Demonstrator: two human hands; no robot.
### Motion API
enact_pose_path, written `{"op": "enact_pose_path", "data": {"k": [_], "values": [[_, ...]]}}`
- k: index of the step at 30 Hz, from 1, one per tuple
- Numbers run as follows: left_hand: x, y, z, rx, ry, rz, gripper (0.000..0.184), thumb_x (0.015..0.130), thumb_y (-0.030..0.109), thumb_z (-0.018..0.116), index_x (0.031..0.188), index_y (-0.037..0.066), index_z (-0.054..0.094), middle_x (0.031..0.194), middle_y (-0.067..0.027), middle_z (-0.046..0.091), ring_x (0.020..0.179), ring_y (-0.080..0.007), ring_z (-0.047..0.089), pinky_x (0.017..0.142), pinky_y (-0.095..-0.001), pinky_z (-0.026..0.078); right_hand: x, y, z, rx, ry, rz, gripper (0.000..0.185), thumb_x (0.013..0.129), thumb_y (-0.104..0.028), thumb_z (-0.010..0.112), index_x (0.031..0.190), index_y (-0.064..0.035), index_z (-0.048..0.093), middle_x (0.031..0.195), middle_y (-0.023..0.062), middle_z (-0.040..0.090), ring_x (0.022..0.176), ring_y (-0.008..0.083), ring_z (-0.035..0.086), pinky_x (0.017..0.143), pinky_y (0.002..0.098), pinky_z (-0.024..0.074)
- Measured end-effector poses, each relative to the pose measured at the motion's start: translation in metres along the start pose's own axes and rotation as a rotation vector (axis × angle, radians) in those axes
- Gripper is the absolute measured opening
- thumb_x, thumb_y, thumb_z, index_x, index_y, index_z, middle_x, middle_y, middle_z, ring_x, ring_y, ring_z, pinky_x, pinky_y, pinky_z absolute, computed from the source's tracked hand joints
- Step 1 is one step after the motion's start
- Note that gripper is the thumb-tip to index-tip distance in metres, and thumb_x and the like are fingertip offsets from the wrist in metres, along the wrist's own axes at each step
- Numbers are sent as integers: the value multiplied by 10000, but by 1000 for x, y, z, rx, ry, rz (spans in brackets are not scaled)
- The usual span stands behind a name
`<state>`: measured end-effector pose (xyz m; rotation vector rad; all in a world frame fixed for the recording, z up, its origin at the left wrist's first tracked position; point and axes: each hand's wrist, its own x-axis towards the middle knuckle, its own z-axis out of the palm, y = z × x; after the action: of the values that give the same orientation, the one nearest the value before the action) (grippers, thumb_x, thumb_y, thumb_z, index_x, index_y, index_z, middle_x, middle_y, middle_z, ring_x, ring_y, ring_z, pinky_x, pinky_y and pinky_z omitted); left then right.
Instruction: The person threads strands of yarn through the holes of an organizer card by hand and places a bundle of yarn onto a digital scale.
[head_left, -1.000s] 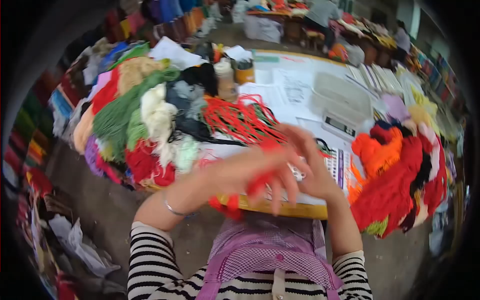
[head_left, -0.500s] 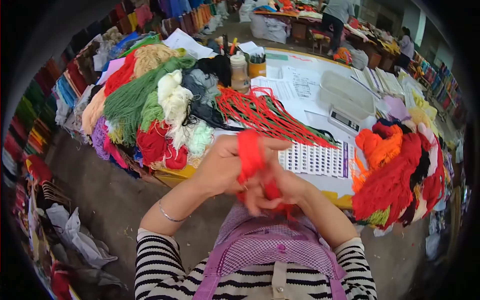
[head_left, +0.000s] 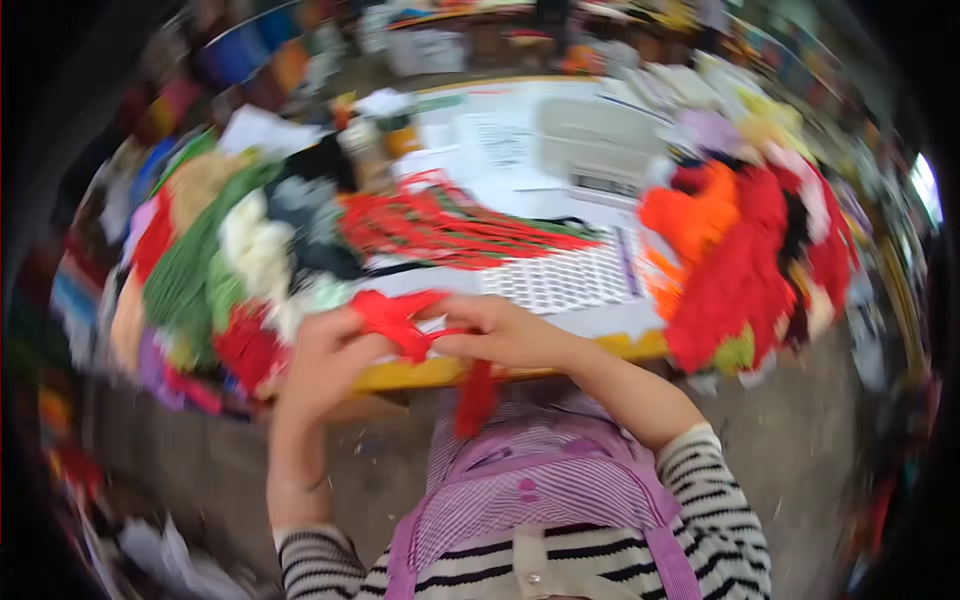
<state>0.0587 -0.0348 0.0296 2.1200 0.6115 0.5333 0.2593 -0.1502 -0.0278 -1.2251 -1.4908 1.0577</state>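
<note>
A bundle of red yarn (head_left: 398,318) spans between my two hands at the table's front edge. My left hand (head_left: 328,352) has the yarn looped over its bent fingers. From the other side, my right hand (head_left: 512,335) pinches a strand of it between thumb and fingers. A darker red tail of yarn (head_left: 477,398) hangs below the right hand, in front of the apron. Just beyond the hands lie bundled red and green cords (head_left: 470,225) and a white card with rows of dark dots (head_left: 560,280). Motion blur softens the finger details.
A large heap of coloured yarn hanks (head_left: 205,270) covers the table's left side. Another heap, mostly red and orange (head_left: 735,260), lies at the right. Behind are a scale with a clear tray (head_left: 595,140), papers (head_left: 490,140) and a bottle (head_left: 365,150).
My hands have moved apart and to the left, stretching the red yarn that was wound around the left hand. The whole view has shifted as the head turned.
</note>
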Motion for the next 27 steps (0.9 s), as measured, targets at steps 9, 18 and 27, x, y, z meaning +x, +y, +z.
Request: {"op": "enact_pose_path", "data": {"k": [9,18,27], "values": [[9,22,38,-1030,29,-106,115,858,110,496,806,8,487,631,-61,469,576,-179,525,677,-354,529,-76,20,-3,-242,297,-298,526,842,-270,670,1273,-34,481,1160,123,574,1071,177,545,907,309,430],[51,24,114,-972,154,66,127,916,52,518,1029,6,555,822,-55,605,666,-107,553,627,-261,475,-93,-5,-17,-170,319,94,536,919,-220,596,1339,-38,319,857,70,622,778,159,613,717,310,491],[43,28,-96,-388,1041,588,108,878,40,572,957,-22,611,895,-48,615,855,-127,591,785,-246,450,-121,34,-89,-228,711,131,192,839,4,579,1020,0,642,927,-7,608,827,72,537,760,213,425]]}}
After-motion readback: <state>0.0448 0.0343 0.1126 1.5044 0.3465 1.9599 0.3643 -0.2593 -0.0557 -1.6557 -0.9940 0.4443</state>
